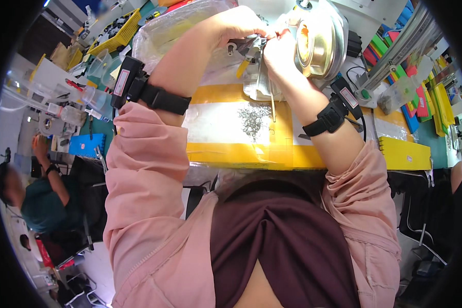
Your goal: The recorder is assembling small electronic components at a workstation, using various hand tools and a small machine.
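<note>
My left hand [244, 23] and my right hand [281, 50] meet at the far middle of the bench, in front of a small machine. The fingertips of both are pinched close together beside a metal fixture [250, 54] that has a yellow tab. Whatever sits between them is too small and too brightly lit to make out. Just right of my right hand stands a large shiny round metal housing [321, 49]. Nearer to me, a scatter of tiny dark metal pieces [254, 122] lies on a white surface edged with yellow tape [226, 154].
Clear plastic sheeting [154, 43] lies at the far left, with a yellow basket [119, 35] of dark parts beyond. A blue notebook [87, 146] is at left, a yellow folder [405, 154] at right. Colourful folders [436, 105] stand far right. Another person [49, 197] sits at left.
</note>
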`<control>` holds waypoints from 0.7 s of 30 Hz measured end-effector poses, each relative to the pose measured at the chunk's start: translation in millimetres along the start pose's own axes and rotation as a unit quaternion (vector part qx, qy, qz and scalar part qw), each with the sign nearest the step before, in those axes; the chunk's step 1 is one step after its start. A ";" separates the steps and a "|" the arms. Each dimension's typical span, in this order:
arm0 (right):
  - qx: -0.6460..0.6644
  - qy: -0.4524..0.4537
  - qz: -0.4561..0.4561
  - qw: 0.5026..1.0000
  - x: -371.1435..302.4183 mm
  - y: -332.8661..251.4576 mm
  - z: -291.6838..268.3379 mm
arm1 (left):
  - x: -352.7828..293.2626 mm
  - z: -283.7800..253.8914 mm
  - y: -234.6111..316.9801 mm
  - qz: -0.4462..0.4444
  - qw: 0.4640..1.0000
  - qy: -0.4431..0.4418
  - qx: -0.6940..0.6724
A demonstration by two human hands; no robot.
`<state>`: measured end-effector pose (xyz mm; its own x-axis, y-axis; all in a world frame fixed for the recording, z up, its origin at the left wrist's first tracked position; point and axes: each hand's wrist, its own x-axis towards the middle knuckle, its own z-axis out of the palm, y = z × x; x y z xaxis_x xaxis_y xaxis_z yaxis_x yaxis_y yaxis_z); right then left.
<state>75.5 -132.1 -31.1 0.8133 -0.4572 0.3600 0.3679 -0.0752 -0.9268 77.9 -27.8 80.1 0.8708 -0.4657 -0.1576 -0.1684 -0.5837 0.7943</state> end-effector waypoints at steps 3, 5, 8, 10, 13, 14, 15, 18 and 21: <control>0.007 -0.005 -0.049 0.999 -0.3 -4.9 -0.1 | 24.4 -8.3 -16.8 0.005 1.000 0.015 0.006; 0.108 -0.047 0.126 0.985 -19.2 -36.6 -4.4 | 27.6 -17.0 -33.8 0.058 0.995 0.060 -0.049; 0.171 -0.194 0.270 0.928 -66.7 -91.3 -51.3 | -41.3 -2.8 2.2 0.211 0.950 0.218 -0.078; 0.113 -0.292 0.241 0.919 -96.0 -94.8 -81.8 | -53.1 6.4 -4.6 0.223 0.900 0.322 -0.192; 0.019 -0.349 0.155 0.924 -125.6 -95.0 -113.4 | -86.1 37.5 1.2 0.314 0.841 0.340 -0.279; -0.077 -0.349 0.070 0.931 -128.0 -92.5 -117.7 | -91.4 48.4 -5.2 0.358 0.834 0.323 -0.269; -0.128 -0.336 -0.015 0.933 -128.5 -83.8 -122.3 | -93.0 57.5 -20.1 0.341 0.869 0.320 -0.163; -0.210 -0.317 -0.130 0.916 -129.1 -73.5 -127.9 | -92.4 91.5 -42.0 0.376 0.855 0.324 -0.149; -0.305 -0.329 -0.167 0.878 -126.0 -76.6 -121.5 | -88.9 94.3 -52.3 0.382 0.844 0.349 -0.138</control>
<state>-109.8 -176.4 -18.5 0.8637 0.2763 0.4216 0.4895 -0.6594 -0.5706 -34.2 -18.6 -2.8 0.6332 -0.0740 0.7704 -0.7739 -0.0683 0.6296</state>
